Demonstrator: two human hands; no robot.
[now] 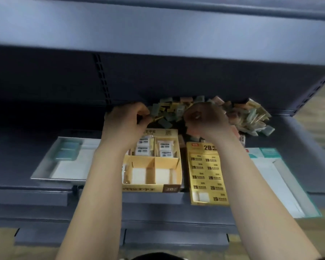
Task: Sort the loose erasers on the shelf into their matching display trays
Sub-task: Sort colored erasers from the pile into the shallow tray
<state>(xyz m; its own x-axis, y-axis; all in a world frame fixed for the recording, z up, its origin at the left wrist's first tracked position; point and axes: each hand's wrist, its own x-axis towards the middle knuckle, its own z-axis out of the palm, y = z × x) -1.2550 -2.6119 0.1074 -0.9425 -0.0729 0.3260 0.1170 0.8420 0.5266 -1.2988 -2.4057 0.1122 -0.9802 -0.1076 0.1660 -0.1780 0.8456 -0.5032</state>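
Forearms [94, 194] reach over the yellow divided tray [178, 166] to the loose erasers [251, 117] heaped at the shelf's back. The left hand [126, 119] seems to pinch a yellow-wrapped eraser [155, 119]. The right hand [204, 121] is curled in the heap, and I cannot tell what it holds. Picking is under way; next, each wrapper needs matching to its tray.

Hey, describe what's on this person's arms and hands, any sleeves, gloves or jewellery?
The left hand and right hand are ungloved, with no rings visible. Both arms are bare up to the frame's edge: no sleeves, and no watch or band at either wrist, though the picture is blurred.
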